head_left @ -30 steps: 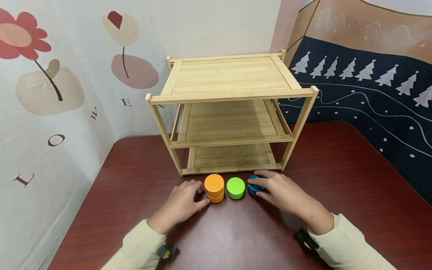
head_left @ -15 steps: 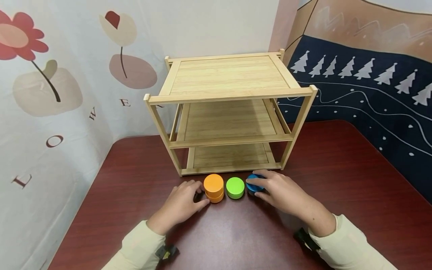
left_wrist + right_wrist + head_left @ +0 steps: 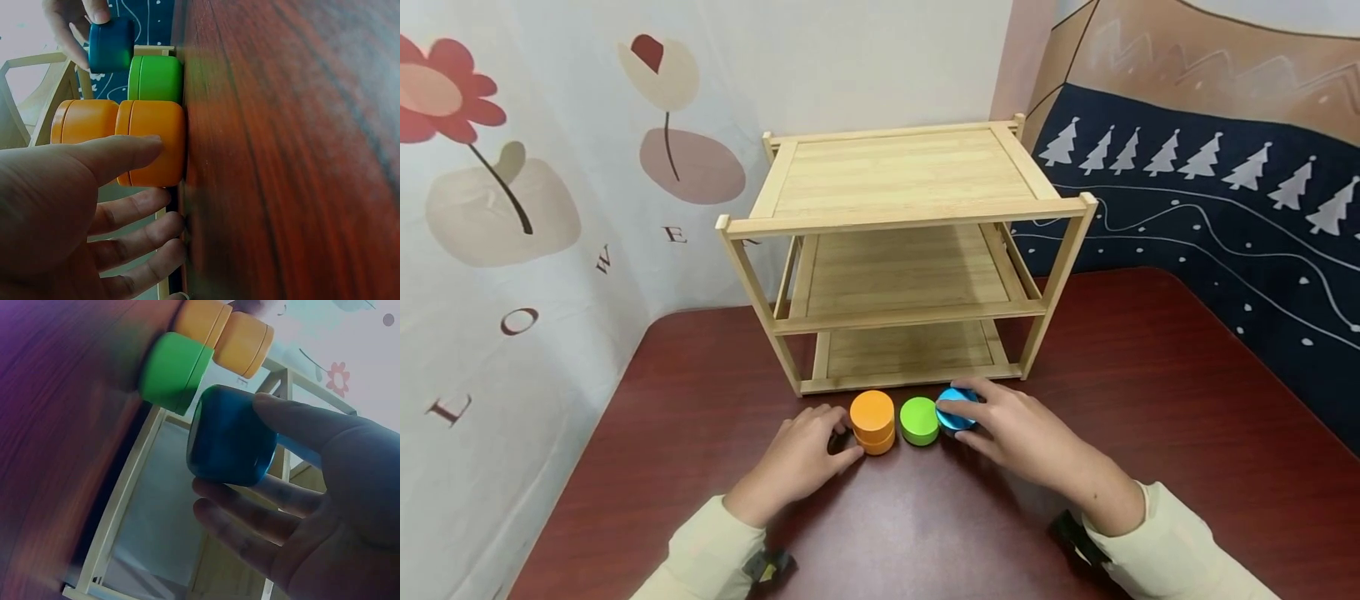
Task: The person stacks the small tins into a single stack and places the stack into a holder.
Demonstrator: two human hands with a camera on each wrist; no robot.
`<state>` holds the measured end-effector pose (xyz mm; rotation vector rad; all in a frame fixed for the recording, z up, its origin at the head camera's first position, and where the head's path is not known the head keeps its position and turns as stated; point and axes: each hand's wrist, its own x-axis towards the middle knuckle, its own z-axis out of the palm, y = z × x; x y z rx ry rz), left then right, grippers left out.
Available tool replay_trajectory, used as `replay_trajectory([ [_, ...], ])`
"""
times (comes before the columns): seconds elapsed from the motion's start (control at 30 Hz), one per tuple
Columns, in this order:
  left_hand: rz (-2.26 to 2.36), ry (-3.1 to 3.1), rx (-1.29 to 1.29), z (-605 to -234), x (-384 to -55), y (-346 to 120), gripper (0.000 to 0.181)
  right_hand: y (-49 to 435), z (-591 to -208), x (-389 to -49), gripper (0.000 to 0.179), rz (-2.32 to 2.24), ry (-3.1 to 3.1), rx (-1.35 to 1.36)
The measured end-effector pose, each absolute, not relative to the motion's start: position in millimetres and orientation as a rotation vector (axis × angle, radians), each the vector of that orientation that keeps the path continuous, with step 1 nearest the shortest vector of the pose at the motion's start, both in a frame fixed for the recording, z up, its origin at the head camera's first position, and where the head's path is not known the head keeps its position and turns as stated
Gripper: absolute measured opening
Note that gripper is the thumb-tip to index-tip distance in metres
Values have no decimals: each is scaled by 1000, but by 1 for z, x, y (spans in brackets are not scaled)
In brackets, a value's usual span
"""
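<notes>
In the head view, my right hand holds a small round blue jar between thumb and fingers. The right wrist view shows the blue jar raised off the table, close to a green lidded jar. That green jar stands on the table between the blue one and two stacked orange jars. My left hand rests on the table at the left of the orange stack. Its thumb reaches across the lower orange jar, with the other fingers loosely bent beside it.
Directly behind the jars stands a three-tier light wooden rack. The dark red table stretches to both sides. Printed cloths hang at the back, with flowers on the left and white trees on the right.
The right hand has lifted the blue jar and shifted it left, closer to the green jar. The left hand and the orange jars have hardly moved; the head view has shifted slightly.
</notes>
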<state>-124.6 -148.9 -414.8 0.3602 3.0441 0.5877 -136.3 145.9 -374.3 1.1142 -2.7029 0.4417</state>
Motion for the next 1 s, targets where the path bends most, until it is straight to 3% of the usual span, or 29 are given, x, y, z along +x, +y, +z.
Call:
replay_trajectory([
  [1.0, 570, 3066, 386, -417, -126, -149, 36, 127, -364, -133, 42, 435, -2611, 1131],
])
